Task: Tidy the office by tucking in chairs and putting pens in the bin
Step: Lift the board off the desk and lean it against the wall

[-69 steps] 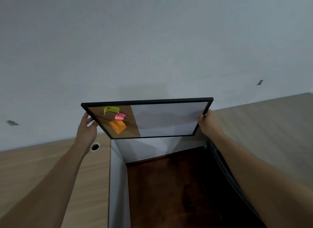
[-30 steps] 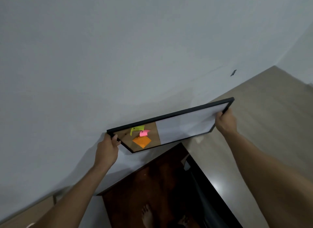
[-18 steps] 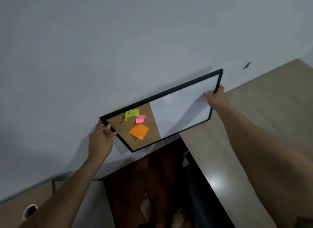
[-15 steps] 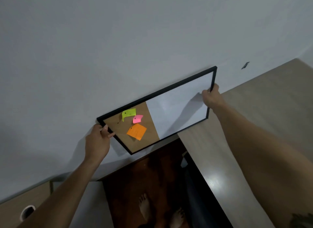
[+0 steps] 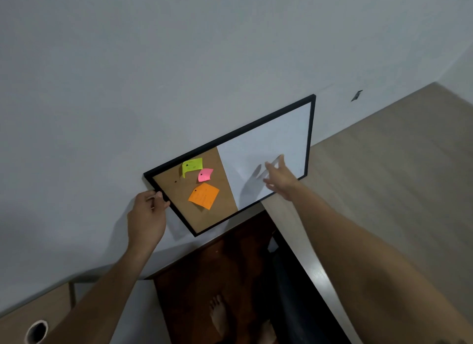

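A black-framed board (image 5: 266, 149), half cork and half whiteboard, leans upright against the grey wall with its lower edge by the desk on the right. Yellow, pink and orange notes (image 5: 204, 195) are pinned to the cork half. My left hand (image 5: 147, 215) grips the frame's left edge. In front of the white half my right hand (image 5: 280, 177) hovers with fingers spread, holding nothing. No pens, bin or chairs are in view.
A pale wooden desk (image 5: 384, 190) runs along the right. Another desk top with a round cable hole (image 5: 37, 331) is at the lower left. Between them lies a dark brown floor (image 5: 204, 267) with my bare feet and a black object (image 5: 294, 305) under the right desk.
The board has tipped from nearly flat to upright against the wall. My right hand has let go of its right edge and now hangs open before the white half. My left hand still grips.
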A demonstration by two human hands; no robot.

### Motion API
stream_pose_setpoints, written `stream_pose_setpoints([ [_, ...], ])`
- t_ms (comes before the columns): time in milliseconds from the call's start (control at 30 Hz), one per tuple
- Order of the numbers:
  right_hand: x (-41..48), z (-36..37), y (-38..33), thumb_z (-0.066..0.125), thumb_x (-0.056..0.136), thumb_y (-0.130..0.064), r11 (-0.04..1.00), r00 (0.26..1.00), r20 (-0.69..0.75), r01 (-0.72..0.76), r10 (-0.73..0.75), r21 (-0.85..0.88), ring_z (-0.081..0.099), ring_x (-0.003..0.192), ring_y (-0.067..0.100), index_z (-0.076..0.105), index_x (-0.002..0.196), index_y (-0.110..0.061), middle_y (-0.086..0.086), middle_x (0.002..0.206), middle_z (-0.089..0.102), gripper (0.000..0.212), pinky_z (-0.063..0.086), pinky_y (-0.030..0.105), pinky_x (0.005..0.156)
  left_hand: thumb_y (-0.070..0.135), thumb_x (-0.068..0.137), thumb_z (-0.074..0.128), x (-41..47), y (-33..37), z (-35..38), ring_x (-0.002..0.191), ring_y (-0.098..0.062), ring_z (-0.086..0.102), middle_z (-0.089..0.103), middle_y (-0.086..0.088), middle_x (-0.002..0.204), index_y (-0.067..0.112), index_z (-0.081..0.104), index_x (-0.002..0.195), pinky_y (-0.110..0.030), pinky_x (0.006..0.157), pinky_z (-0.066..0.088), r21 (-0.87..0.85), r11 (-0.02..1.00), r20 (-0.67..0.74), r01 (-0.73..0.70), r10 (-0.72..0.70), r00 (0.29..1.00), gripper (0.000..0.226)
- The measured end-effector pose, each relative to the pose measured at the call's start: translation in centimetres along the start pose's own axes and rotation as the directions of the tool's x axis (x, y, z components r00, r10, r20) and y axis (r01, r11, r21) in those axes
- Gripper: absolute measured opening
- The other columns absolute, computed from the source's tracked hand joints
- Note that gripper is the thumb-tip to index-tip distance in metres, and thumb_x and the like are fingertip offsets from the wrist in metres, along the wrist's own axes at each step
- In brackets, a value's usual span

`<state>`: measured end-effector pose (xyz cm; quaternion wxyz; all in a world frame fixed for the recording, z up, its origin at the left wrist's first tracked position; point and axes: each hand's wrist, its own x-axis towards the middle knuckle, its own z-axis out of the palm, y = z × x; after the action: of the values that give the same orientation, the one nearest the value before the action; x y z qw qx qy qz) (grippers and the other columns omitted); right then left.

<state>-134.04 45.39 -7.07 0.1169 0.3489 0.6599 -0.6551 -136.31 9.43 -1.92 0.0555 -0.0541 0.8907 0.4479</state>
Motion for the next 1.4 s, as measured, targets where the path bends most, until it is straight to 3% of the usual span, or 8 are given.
stream_pose_setpoints([
  [67,-0.9,1.7,1.0,0.041,0.108,-0.056,0.999,0.999,0.025,-0.032,0.031,0.024,0.063,0.127,0.033,-0.023,0.162,-0.043,0.018,0.170,0.030,0.084,0.051,0.049,0.113,0.030,0.107,0.049,-0.3,-0.5,0.4,0.110,-0.010,0.073,0.077,0.001,0.112,0.017,0.059,0.124,-0.034,0.094,0.056,0.005,0.999,0.041,-0.036,0.036,0.999,0.023],
  [133,-0.8,3.0,1.7,0.037,0.105,-0.066,0.997,0.998,0.020,-0.053,0.052,0.056,0.051,0.143,0.036,-0.026,0.159,-0.048,0.012,0.174,0.021,0.085,0.048,0.052,0.116,0.025,0.107,0.049,-0.7,-1.0,0.9,0.118,-0.014,0.070,0.073,-0.001,0.125,0.018,0.057,0.133,-0.043,0.106,0.053,0.012,0.997,0.101,-0.074,0.072,0.992,0.028],
  [267,1.3,3.6,1.9,0.025,0.094,-0.084,0.998,0.999,-0.022,-0.035,0.037,0.056,0.039,0.153,0.037,-0.033,0.154,-0.049,0.006,0.177,0.013,0.091,0.039,0.058,0.122,0.022,0.108,0.048,-1.2,-1.6,1.6,0.138,-0.013,0.055,0.058,0.000,0.151,0.018,0.044,0.155,-0.029,0.113,0.041,0.075,0.994,0.206,-0.080,0.063,0.977,0.047],
  [433,5.6,2.2,2.8,0.016,0.052,-0.111,0.997,0.997,-0.055,-0.055,0.058,0.055,0.035,0.155,0.038,-0.036,0.149,-0.053,0.007,0.177,0.014,0.124,0.031,0.062,0.124,0.017,0.108,0.047,-1.8,-0.5,4.0,0.145,-0.013,0.047,0.051,0.010,0.152,0.024,0.034,0.161,-0.024,0.113,0.036,0.071,0.994,0.291,-0.079,0.055,0.955,0.055],
  [600,5.1,-0.7,-0.1,0.023,0.095,-0.084,0.993,0.996,-0.087,-0.024,0.034,0.119,0.041,0.152,0.039,-0.033,0.155,-0.047,0.004,0.178,0.008,0.091,0.033,0.059,0.125,0.011,0.106,0.048,-0.7,1.6,6.6,0.145,-0.011,0.047,0.050,0.013,0.151,0.027,0.034,0.161,-0.027,0.116,0.038,0.023,0.996,0.315,-0.090,0.078,0.946,0.059],
  [767,5.9,-5.4,-1.5,0.030,0.110,-0.059,0.973,0.975,-0.191,0.147,-0.113,0.178,0.053,0.143,0.034,-0.006,0.169,-0.030,0.004,0.177,0.015,0.075,0.036,0.053,0.125,0.010,0.105,0.049,0.4,4.0,9.7,0.148,-0.009,0.043,0.044,0.004,0.161,0.022,0.029,0.163,-0.025,0.119,0.034,-0.033,0.996,0.388,-0.081,0.088,0.918,0.062],
  [1100,5.4,-10.8,-3.9,0.032,0.111,-0.056,0.946,0.931,-0.249,0.303,-0.269,0.112,0.052,0.145,0.026,0.005,0.169,-0.031,-0.005,0.176,0.018,0.069,0.037,0.049,0.125,0.015,0.105,0.050,2.0,8.2,15.6,0.152,-0.015,0.038,0.036,-0.002,0.167,0.019,0.020,0.166,-0.028,0.120,0.034,-0.056,0.995,0.499,-0.084,0.101,0.861,0.068],
  [1400,5.9,-11.1,-2.5,0.029,0.110,-0.060,0.968,0.944,-0.230,0.250,-0.237,0.026,0.049,0.147,0.029,0.017,0.169,-0.030,-0.004,0.175,0.023,0.067,0.037,0.050,0.124,0.016,0.102,0.057,2.5,11.0,18.7,0.157,-0.011,0.023,0.024,0.007,0.170,0.026,0.007,0.166,-0.042,0.127,0.029,-0.058,0.992,0.614,-0.116,0.127,0.779,0.081],
])
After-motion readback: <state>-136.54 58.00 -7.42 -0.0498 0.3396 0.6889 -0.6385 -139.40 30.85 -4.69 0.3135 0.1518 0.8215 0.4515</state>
